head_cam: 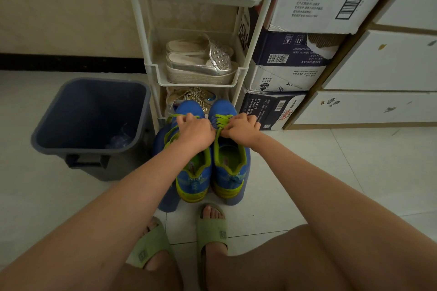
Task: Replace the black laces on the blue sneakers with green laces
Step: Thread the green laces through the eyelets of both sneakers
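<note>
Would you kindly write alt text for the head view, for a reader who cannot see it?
A person's left hand and right hand grip the green laces on a pair of blue sneakers. A dark bin stands left of them, a white shoe rack behind.

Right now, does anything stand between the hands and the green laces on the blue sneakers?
Nothing visible does. The left hand and right hand are already curled on the green laces over the blue sneakers, which sit side by side in front of the white rack.

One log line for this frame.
stage: lacing | left hand: grips green laces | right hand: pinches green laces | blue sneakers: on stool
</note>
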